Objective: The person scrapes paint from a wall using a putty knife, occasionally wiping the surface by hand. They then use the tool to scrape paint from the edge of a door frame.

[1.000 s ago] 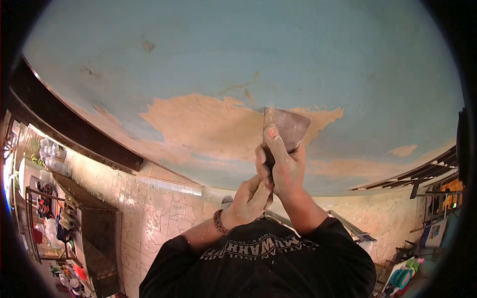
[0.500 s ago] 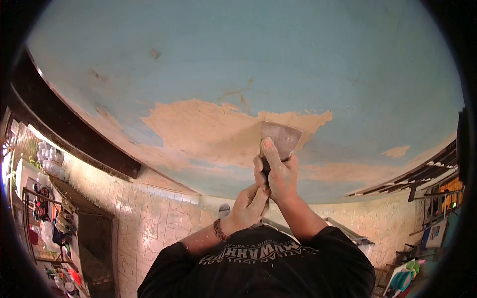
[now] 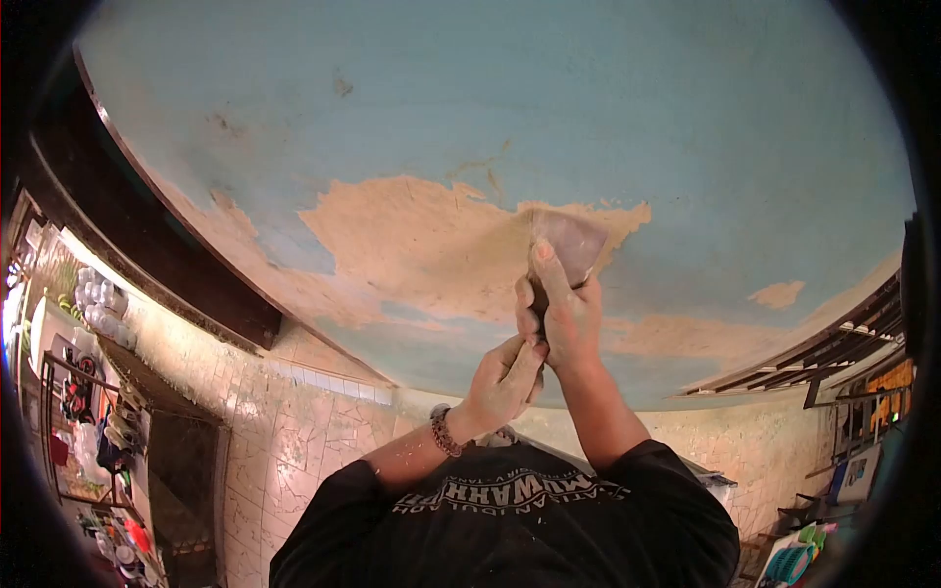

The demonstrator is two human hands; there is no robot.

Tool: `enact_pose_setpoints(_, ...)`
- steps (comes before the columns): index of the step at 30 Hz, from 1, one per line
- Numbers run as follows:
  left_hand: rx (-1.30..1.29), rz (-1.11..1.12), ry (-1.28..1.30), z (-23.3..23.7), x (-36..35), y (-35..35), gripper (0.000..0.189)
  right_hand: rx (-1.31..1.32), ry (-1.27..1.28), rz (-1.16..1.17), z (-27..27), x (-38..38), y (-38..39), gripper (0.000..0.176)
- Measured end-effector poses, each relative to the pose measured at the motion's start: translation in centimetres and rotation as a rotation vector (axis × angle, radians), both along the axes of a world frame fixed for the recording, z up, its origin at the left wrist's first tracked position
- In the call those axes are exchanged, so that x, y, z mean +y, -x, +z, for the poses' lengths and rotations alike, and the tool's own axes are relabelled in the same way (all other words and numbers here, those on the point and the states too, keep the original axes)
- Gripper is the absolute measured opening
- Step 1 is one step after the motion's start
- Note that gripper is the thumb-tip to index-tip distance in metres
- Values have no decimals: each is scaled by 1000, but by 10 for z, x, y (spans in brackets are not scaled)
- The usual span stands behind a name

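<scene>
Head view: hands (image 3: 570, 318) and scraper (image 3: 573, 238) partly hide the bare patch (image 3: 402, 225)

The ceiling (image 3: 686, 118) is pale blue with ragged peach patches (image 3: 402, 225); the scraper (image 3: 570, 245) is greyish-mauve. Pale lettering crosses the black shirt (image 3: 520, 539), and dark irregular lines cover the pinkish-cream wall (image 3: 284, 451).
</scene>
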State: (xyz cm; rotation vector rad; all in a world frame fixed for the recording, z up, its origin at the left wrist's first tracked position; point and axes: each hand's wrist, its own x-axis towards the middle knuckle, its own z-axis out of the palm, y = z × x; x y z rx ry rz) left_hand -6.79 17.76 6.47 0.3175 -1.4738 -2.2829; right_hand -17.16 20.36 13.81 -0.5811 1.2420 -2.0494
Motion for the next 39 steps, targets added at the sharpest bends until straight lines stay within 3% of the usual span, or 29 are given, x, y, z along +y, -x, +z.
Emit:
enact_pose_setpoints(3,-50,29,-32,-11,7,-11,29,-13,-50,-13,-17,-2,-11,35)
enact_pose_setpoints(24,-45,62,238,-4,-31,-23,34,-43,-55,-52,2,-30,-32,30)
enact_pose_setpoints(31,-31,35,193,-19,-26,-24,33,-9,-77,-39,-19,-28,-33,29)
enact_pose_setpoints(35,17,24,118,0,-27,-15,32,-35,-116,-133,7,-32,-31,27)
enact_pose_setpoints(39,59,26,111,-24,-27,-15,31,2,-92,-113,-12,-30,-29,26)
